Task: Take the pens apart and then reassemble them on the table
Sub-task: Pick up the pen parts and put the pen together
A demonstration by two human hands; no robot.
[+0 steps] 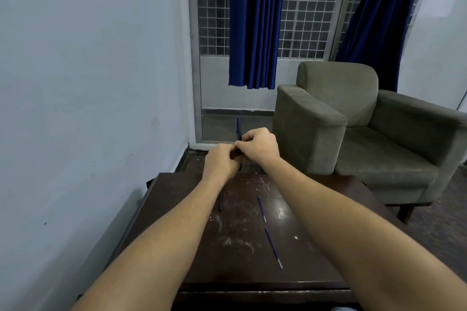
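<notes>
Olive armchair (366, 121) is sitting beyond the far right corner of the table (240, 272), a dark, scratched top lying under both forearms. Above its far edge the left hand (222, 161) and right hand (257, 145) are meeting, fingers curled, both pinching one blue pen (238, 129). It is standing upright, its top poking out above the right hand. Two thin blue refills are lying on the table end to end, slanting rightward: farther refill (262, 209), nearer refill (273, 247). A short dark pen piece (220, 201) is lying just beside the left forearm.
</notes>
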